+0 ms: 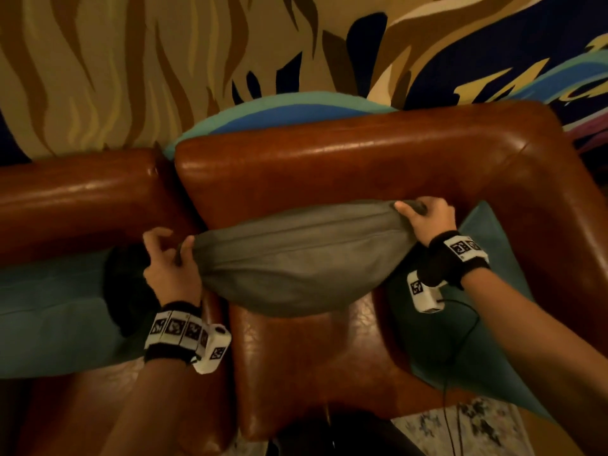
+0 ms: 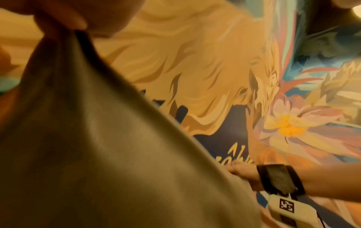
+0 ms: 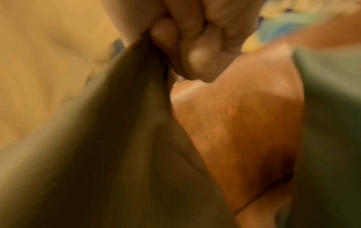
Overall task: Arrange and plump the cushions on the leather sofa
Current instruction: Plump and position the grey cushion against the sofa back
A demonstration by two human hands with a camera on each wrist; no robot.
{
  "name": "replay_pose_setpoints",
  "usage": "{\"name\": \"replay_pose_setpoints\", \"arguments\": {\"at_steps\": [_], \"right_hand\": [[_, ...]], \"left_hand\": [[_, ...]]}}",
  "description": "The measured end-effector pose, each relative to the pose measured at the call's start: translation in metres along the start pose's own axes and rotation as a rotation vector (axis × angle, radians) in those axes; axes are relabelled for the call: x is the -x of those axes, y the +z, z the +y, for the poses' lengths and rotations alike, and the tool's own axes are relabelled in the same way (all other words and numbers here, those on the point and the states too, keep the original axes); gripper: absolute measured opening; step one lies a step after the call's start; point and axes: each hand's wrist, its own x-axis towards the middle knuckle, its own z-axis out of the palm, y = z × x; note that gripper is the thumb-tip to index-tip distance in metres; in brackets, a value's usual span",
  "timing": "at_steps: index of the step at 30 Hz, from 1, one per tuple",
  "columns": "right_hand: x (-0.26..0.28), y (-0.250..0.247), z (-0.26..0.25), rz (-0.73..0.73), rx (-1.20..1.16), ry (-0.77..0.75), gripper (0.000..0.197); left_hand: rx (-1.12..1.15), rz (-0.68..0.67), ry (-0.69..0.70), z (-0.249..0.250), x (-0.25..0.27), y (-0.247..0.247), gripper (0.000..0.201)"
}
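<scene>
- Two corner pinches only: left hand and right hand hold grey cushion mid-frame; hard shake could slip it.
- Could knock teal cushion, lower right.

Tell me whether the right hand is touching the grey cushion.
Touching. In the head view the right hand pinches the top corner of the soft grey fabric cushion; the right wrist view shows curled fingers bunching the fabric.

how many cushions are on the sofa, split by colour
grey fabric cushion, held up by the left hand and right hand: 1
teal cushions, one at the left, one by the right armrest: 2
black cushion, beside the left teal one: 1
total: 4
</scene>
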Motion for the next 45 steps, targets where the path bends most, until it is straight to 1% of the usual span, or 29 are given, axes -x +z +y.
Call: {"name": "replay_pose_setpoints", "arguments": {"at_steps": [1,3,4,5,7,8,10,12,13,14,15,17,18,19,20,21,23,25,27,29,30,31,34,35,37,39,41,43,45], "right_hand": [[-0.003,-0.004,-0.002,-0.021,0.011,0.010,0.042],[-0.003,-0.009,-0.004,-0.066,0.036,0.007,0.033],[-0.007,-0.012,-0.006,-0.055,0.007,0.005,0.028],[-0.007,-0.016,-0.009,-0.038,-0.032,0.000,0.027],[-0.008,-0.020,-0.010,0.017,-0.105,0.035,0.040],[-0.010,-0.019,-0.008,0.028,-0.094,0.051,0.044],[-0.011,-0.013,-0.010,0.031,-0.028,0.050,0.045],[-0.004,-0.003,-0.014,0.017,0.078,0.042,0.045],[0.003,0.005,-0.016,0.022,0.180,0.022,0.046],[0.015,0.015,-0.017,0.053,0.306,-0.022,0.048],[0.031,0.028,-0.018,0.106,0.408,-0.099,0.050],[0.072,0.061,-0.023,0.194,0.481,-0.346,0.057],[0.093,0.082,-0.026,0.185,0.465,-0.483,0.062],[0.114,0.103,-0.027,0.141,0.459,-0.600,0.068],[0.134,0.124,-0.026,0.088,0.479,-0.672,0.075],[0.149,0.141,-0.023,0.045,0.514,-0.696,0.082],[0.162,0.162,-0.009,-0.005,0.561,-0.657,0.095],[0.155,0.170,0.008,-0.069,0.589,-0.613,0.109],[0.136,0.165,0.019,-0.157,0.658,-0.620,0.126],[0.112,0.155,0.023,-0.211,0.763,-0.644,0.135],[0.100,0.146,0.025,-0.220,0.804,-0.634,0.136],[0.087,0.135,0.028,-0.208,0.829,-0.597,0.136],[0.054,0.095,0.042,-0.167,0.843,-0.344,0.139],[0.048,0.083,0.046,-0.190,0.861,-0.303,0.138],[0.047,0.068,0.053,-0.224,0.903,-0.301,0.132],[0.064,0.060,0.056,-0.190,0.847,-0.303,0.126],[0.088,0.058,0.066,-0.159,0.772,-0.292,0.121],[0.111,0.056,0.081,-0.129,0.746,-0.296,0.118],[0.125,0.048,0.101,-0.123,0.753,-0.236,0.115]], "left_hand": [[0.004,0.006,0.003,0.001,-0.004,0.001,0.027],[-0.028,-0.025,0.013,0.004,-0.005,-0.002,0.029],[-0.015,-0.024,0.006,0.006,-0.009,-0.002,0.032],[0.011,-0.013,-0.010,0.011,-0.012,-0.003,0.036],[0.030,0.007,-0.040,0.010,-0.020,-0.003,0.041],[0.017,-0.005,-0.041,0.006,-0.024,0.000,0.040],[0.002,-0.051,-0.052,0.004,-0.032,0.009,0.033],[-0.101,-0.118,-0.049,0.005,-0.029,0.018,0.030],[-0.213,-0.147,-0.001,0.005,-0.022,0.022,0.033],[-0.334,-0.170,0.085,0.005,-0.009,0.027,0.037],[-0.431,-0.189,0.199,0.006,0.009,0.032,0.041],[-0.525,-0.261,0.471,0.008,0.053,0.045,0.048],[-0.541,-0.312,0.592,0.009,0.077,0.054,0.054],[-0.556,-0.367,0.685,0.008,0.102,0.063,0.060],[-0.577,-0.416,0.739,0.005,0.124,0.072,0.066],[-0.601,-0.450,0.753,0.001,0.142,0.078,0.071],[-0.654,-0.492,0.692,-0.014,0.160,0.087,0.073],[-0.720,-0.555,0.632,-0.030,0.157,0.092,0.073],[-0.798,-0.624,0.639,-0.041,0.139,0.096,0.077],[-0.891,-0.647,0.689,-0.049,0.110,0.098,0.083],[-0.929,-0.643,0.700,-0.051,0.095,0.097,0.087],[-0.958,-0.626,0.676,-0.053,0.079,0.095,0.090],[-1.038,-0.562,0.485,-0.056,0.043,0.080,0.103],[-1.068,-0.557,0.452,-0.056,0.037,0.075,0.106],[-1.099,-0.569,0.437,-0.054,0.037,0.067,0.107],[-1.055,-0.559,0.399,-0.050,0.053,0.062,0.106],[-0.967,-0.540,0.322,-0.053,0.080,0.053,0.102],[-0.872,-0.561,0.226,-0.061,0.110,0.039,0.098],[-0.767,-0.613,0.117,-0.074,0.142,0.020,0.091]]}}
